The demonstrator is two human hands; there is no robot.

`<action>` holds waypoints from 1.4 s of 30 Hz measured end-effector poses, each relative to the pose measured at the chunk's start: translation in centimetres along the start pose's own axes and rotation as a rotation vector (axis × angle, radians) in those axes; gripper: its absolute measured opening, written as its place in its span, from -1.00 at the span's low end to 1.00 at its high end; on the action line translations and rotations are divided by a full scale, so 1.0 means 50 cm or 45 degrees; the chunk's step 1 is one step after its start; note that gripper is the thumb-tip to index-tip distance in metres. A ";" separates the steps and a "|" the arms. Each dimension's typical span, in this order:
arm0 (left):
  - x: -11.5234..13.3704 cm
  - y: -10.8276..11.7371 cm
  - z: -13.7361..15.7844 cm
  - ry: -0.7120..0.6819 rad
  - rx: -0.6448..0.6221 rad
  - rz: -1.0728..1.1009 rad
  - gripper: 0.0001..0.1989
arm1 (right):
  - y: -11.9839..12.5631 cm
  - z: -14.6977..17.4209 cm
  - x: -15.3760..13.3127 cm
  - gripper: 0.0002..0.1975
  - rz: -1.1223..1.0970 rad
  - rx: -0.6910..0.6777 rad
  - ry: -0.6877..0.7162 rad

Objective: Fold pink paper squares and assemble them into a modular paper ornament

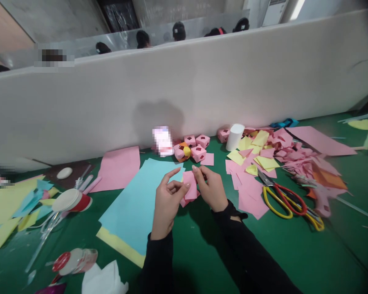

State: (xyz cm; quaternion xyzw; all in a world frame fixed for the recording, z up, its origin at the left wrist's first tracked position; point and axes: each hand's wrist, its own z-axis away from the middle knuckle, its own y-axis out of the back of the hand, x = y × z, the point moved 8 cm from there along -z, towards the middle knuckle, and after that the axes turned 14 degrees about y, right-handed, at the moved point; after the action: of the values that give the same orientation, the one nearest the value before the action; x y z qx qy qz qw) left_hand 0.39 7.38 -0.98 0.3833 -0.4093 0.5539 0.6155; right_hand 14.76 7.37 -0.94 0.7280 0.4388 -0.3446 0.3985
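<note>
In the middle of the head view, a small piece of pink paper (pixel 189 185) is held up between my two hands. My left hand (pixel 168 202) pinches its left side between thumb and fingers, with the index finger raised. The thumb and index finger of my right hand (pixel 211 187) are closed at its upper right corner. More pink paper shows just below it, partly hidden, so I cannot tell whether it is one piece. Behind my hands lie folded pink paper shapes (pixel 198 153), one with a yellow and orange part, and a pink square (pixel 207 159).
Blue sheets (pixel 131 204) lie left of my hands, near a pink sheet (pixel 119 168). To the right are pink scraps (pixel 251 198), scissors (pixel 283 198), a white roll (pixel 234 137) and a pink glue gun (pixel 322 200). A bottle (pixel 76 260) stands front left. A white partition (pixel 184 85) closes the back.
</note>
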 end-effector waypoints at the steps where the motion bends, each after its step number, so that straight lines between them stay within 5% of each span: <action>1: 0.000 0.002 0.000 -0.001 0.011 0.005 -0.47 | -0.001 0.001 -0.001 -0.56 0.009 0.000 0.006; 7: 0.003 0.018 0.000 -0.004 0.073 0.048 -0.44 | -0.023 0.002 0.004 -0.59 -0.086 -0.208 0.021; 14: 0.000 0.020 -0.002 0.009 0.070 0.081 -0.42 | -0.022 0.003 0.001 -0.64 -0.024 -0.174 0.025; 21: 0.002 0.046 -0.003 0.025 0.143 0.124 -0.30 | -0.038 0.006 -0.003 -0.59 -0.213 -0.326 0.009; 35: -0.006 0.049 -0.006 0.064 0.117 0.261 -0.27 | -0.046 0.011 -0.021 -0.63 -0.312 -0.390 -0.023; 42: -0.008 0.040 -0.007 0.036 0.099 0.381 -0.28 | -0.033 0.008 -0.020 -0.67 -0.227 -0.288 -0.032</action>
State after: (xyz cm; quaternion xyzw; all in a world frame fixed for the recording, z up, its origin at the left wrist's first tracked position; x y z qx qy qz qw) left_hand -1.60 7.75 -1.42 0.3336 -0.4313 0.6602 0.5165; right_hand 12.80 7.16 -0.75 0.6323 0.5327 -0.3361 0.4511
